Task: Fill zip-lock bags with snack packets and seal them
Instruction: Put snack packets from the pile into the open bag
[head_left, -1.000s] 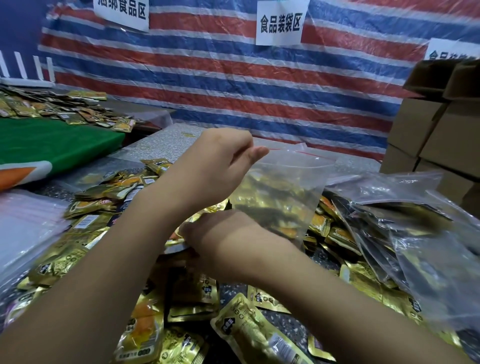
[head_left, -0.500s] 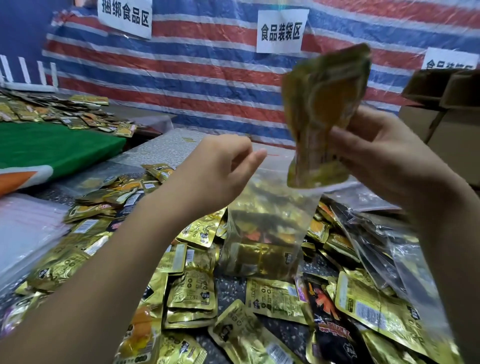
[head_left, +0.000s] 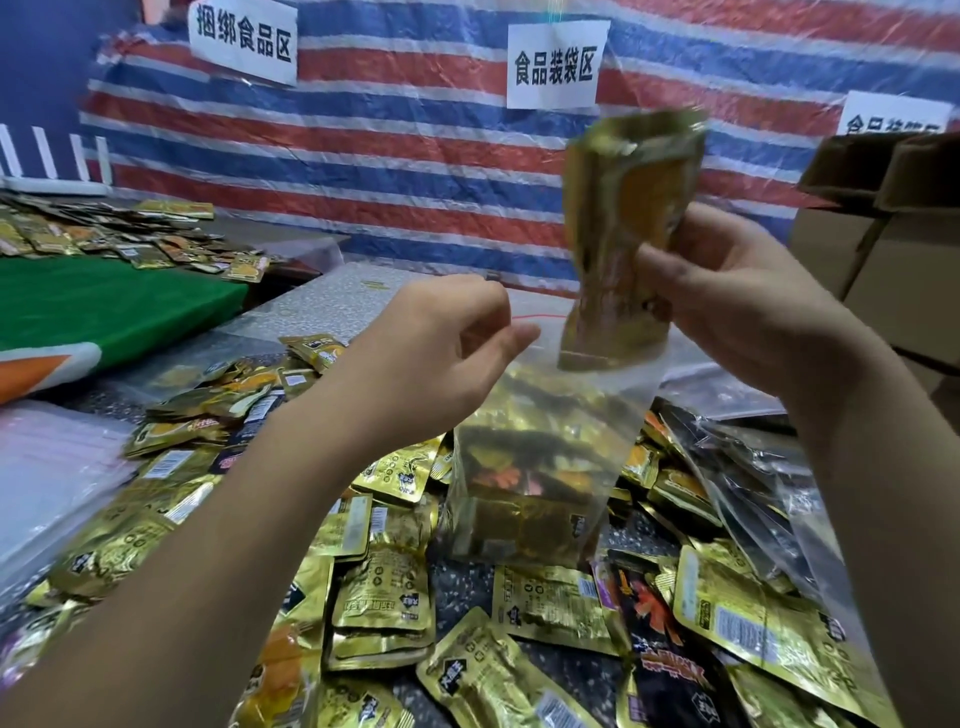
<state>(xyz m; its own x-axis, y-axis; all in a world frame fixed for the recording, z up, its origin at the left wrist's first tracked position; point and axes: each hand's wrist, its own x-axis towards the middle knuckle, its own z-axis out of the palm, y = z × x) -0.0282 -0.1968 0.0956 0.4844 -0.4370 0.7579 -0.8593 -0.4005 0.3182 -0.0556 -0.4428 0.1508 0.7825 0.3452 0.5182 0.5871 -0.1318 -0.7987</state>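
Left hand (head_left: 436, 358): fingers pinched the rim of the clear plastic zip-lock bag (head_left: 545, 467).
Right hand (head_left: 737, 306): gripped gold foil snack packets (head_left: 623, 228) above its mouth.

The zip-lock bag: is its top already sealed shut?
No. The left hand holds the zip-lock bag open while the right hand lowers gold packets into its mouth.

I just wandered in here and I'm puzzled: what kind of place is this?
Probably a makeshift food-packing station. Loose gold snack packets cover the table, cardboard boxes are stacked at the right, and a paper sign on the striped tarp wall reads "food bagging area" in Chinese.
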